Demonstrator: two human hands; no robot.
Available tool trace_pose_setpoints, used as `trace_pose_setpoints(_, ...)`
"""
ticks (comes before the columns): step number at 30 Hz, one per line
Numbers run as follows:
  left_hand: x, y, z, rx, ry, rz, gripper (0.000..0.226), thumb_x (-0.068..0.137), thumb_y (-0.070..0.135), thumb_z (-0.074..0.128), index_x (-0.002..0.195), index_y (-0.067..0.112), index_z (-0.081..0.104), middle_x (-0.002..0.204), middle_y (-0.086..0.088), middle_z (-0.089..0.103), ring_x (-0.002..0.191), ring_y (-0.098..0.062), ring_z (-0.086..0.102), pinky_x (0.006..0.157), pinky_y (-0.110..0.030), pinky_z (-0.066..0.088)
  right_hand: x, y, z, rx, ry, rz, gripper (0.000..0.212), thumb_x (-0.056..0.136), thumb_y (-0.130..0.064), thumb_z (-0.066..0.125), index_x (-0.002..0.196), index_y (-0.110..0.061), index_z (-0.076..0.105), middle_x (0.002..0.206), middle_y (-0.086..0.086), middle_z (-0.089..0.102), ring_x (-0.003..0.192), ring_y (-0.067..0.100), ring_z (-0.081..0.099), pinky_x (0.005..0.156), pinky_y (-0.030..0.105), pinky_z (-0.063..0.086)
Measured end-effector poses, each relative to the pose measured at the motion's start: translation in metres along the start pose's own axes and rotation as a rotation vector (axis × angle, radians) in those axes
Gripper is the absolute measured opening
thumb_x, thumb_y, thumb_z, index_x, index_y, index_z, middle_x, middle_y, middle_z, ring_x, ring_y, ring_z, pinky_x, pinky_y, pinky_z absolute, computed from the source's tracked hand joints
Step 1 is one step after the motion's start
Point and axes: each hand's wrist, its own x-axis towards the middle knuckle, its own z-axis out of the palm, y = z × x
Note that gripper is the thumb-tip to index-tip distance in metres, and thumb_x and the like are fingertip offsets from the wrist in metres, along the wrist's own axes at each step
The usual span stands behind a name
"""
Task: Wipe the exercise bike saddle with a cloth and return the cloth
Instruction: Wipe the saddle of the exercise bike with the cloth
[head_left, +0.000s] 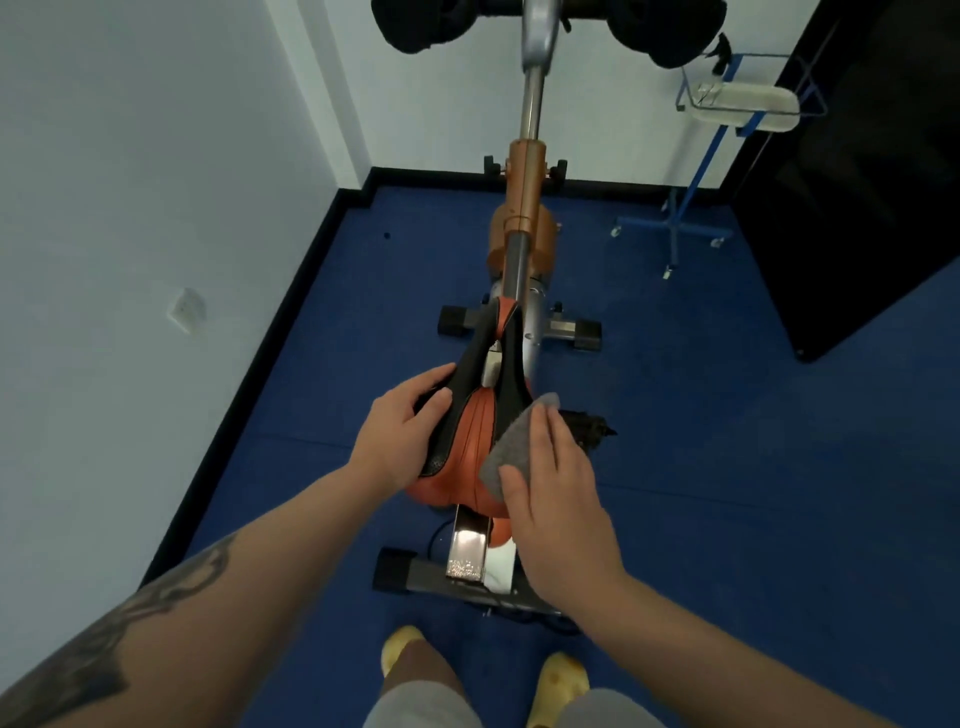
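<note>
The fingers (553, 441) of the right hand (558, 499) lie flat and spread, pressing a grey cloth (506, 452) onto the right flank of the orange-and-black saddle (470, 431), the cloth showing just beyond the fingertips and beside the thumb. Across from them the left hand (397, 431) curls its fingers (431, 387) around the saddle's left edge, steadying it. Wiping looks to be in progress: the left side and nose remain uncovered by the cloth, and the return is yet to come, perhaps to the blue wheeled rack (698, 182) far ahead, though that is a guess.
</note>
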Motion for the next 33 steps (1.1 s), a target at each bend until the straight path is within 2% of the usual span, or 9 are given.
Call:
trace_pose_setpoints(3, 0.0, 0.0, 0.0, 0.0, 0.002, 0.012, 0.038, 0.09, 0.037, 0.045, 0.125, 0.03, 0.057, 0.113, 0.007, 0.067, 0.104, -0.008, 0.061, 0.094, -0.041, 0.049, 0.034, 0.005, 0.005, 0.005, -0.007, 0.067, 0.057, 0.098, -0.039, 0.025, 0.15, -0.018, 0.012, 0.155, 0.004, 0.021, 0.133, 0.022, 0.033, 0.099, 0.038, 0.042)
trace_pose_setpoints(6, 0.0, 0.0, -0.001, 0.0, -0.008, 0.024, 0.037, 0.091, 0.034, 0.044, 0.126, 0.029, 0.055, 0.115, 0.008, 0.065, 0.106, -0.008, 0.059, 0.096, -0.039, 0.047, 0.068, 0.006, 0.003, 0.091, -0.034, 0.167, 0.046, 0.097, -0.04, 0.023, 0.135, -0.018, 0.039, 0.13, 0.011, 0.052, 0.106, 0.027, 0.054, 0.085, 0.041, 0.046)
trace_pose_setpoints(14, 0.004, -0.004, -0.003, -0.014, -0.105, 0.078, 0.038, 0.096, 0.032, 0.039, 0.134, 0.029, 0.044, 0.13, 0.008, 0.055, 0.116, -0.011, 0.052, 0.094, -0.031, 0.041, -0.002, -0.009, 0.038, 0.596, 0.327, 0.323, 0.047, 0.1, -0.032, 0.033, 0.145, -0.02, 0.029, 0.142, 0.0, 0.038, 0.121, 0.008, 0.039, 0.094, 0.02, 0.029)
trace_pose_setpoints(17, 0.01, -0.008, -0.005, -0.012, -0.191, 0.098, 0.042, 0.097, 0.035, 0.036, 0.138, 0.028, 0.038, 0.137, 0.006, 0.048, 0.12, -0.011, 0.048, 0.099, -0.034, 0.04, 0.028, -0.006, 0.029, 0.564, 0.318, 0.459, 0.026, 0.1, -0.029, 0.031, 0.099, -0.021, 0.056, 0.103, 0.001, 0.056, 0.1, 0.017, 0.05, 0.076, 0.026, 0.036)
trace_pose_setpoints(20, 0.019, -0.01, -0.012, 0.104, -0.275, 0.216, 0.046, 0.097, 0.033, 0.036, 0.141, 0.023, 0.031, 0.147, 0.003, 0.035, 0.13, -0.013, 0.038, 0.104, -0.029, 0.032, 0.038, -0.011, 0.019, 0.643, 0.379, 0.585, 0.035, 0.099, -0.028, 0.03, 0.068, -0.024, 0.045, 0.079, -0.001, 0.05, 0.087, 0.021, 0.048, 0.068, 0.031, 0.034)
trace_pose_setpoints(23, 0.036, -0.005, -0.016, 0.273, -0.289, 0.525, 0.048, 0.096, 0.028, 0.04, 0.143, 0.023, 0.032, 0.154, 0.005, 0.025, 0.14, -0.011, 0.023, 0.111, -0.028, 0.021, 0.02, -0.035, 0.05, 0.75, 0.684, 0.633, 0.03, 0.099, -0.029, 0.034, 0.111, -0.017, 0.058, 0.114, -0.001, 0.057, 0.112, 0.017, 0.05, 0.093, 0.03, 0.038)
trace_pose_setpoints(25, 0.044, -0.001, -0.013, 0.286, -0.403, 0.669, 0.047, 0.094, 0.028, 0.037, 0.141, 0.024, 0.037, 0.154, 0.007, 0.027, 0.143, -0.008, 0.016, 0.117, -0.034, 0.016, 0.012, -0.066, 0.074, 0.794, 0.863, 0.662, 0.047, 0.1, -0.03, 0.034, 0.146, -0.018, 0.03, 0.145, -0.004, 0.035, 0.136, 0.011, 0.031, 0.108, 0.023, 0.023)
trace_pose_setpoints(27, 0.048, -0.002, -0.01, 0.235, -0.507, 0.685, 0.047, 0.093, 0.028, 0.034, 0.14, 0.024, 0.041, 0.153, 0.009, 0.029, 0.143, -0.004, 0.01, 0.119, -0.034, 0.012, 0.019, -0.082, 0.083, 0.871, 0.976, 0.723, 0.054, 0.101, -0.03, 0.032, 0.15, -0.016, 0.015, 0.155, 0.0, 0.022, 0.142, 0.013, 0.021, 0.108, 0.021, 0.017)
trace_pose_setpoints(33, 0.053, -0.009, -0.008, 0.074, -0.55, 0.623, 0.045, 0.092, 0.026, 0.036, 0.136, 0.024, 0.046, 0.151, 0.011, 0.033, 0.142, 0.002, 0.011, 0.115, -0.026, 0.01, 0.052, -0.091, 0.085, 0.876, 1.336, 0.941, 0.049, 0.101, -0.029, 0.03, 0.147, -0.013, 0.028, 0.153, 0.004, 0.032, 0.14, 0.016, 0.028, 0.115, 0.03, 0.023)
